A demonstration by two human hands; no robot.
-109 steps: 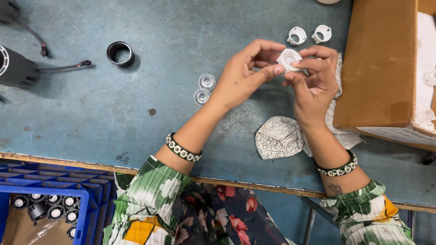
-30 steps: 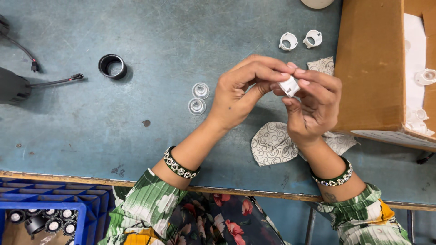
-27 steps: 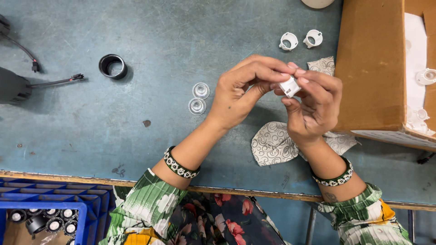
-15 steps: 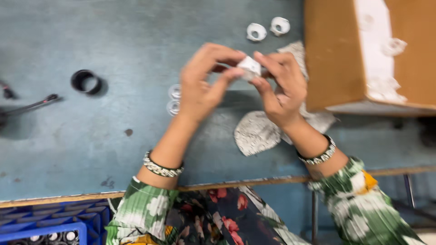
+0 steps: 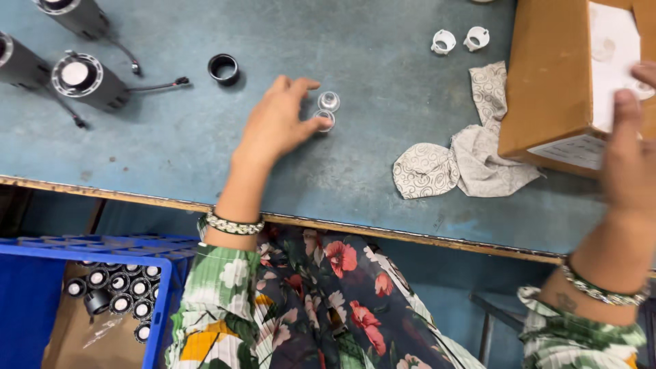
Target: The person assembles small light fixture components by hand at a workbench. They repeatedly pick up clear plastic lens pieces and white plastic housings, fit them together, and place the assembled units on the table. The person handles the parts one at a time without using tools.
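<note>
The hands have parted since a moment ago; I no longer see the small white part between them. My left hand (image 5: 277,123) spreads open, fingertips touching the nearer of two clear lenses (image 5: 324,121) on the blue table (image 5: 383,61). My right hand (image 5: 629,154) lies open against the cardboard box (image 5: 550,75).

Blue-grey table (image 5: 383,41), brown cardboard box (image 5: 547,75), swirl-patterned grey cloth (image 5: 465,154), floral green sleeves (image 5: 222,273).
</note>
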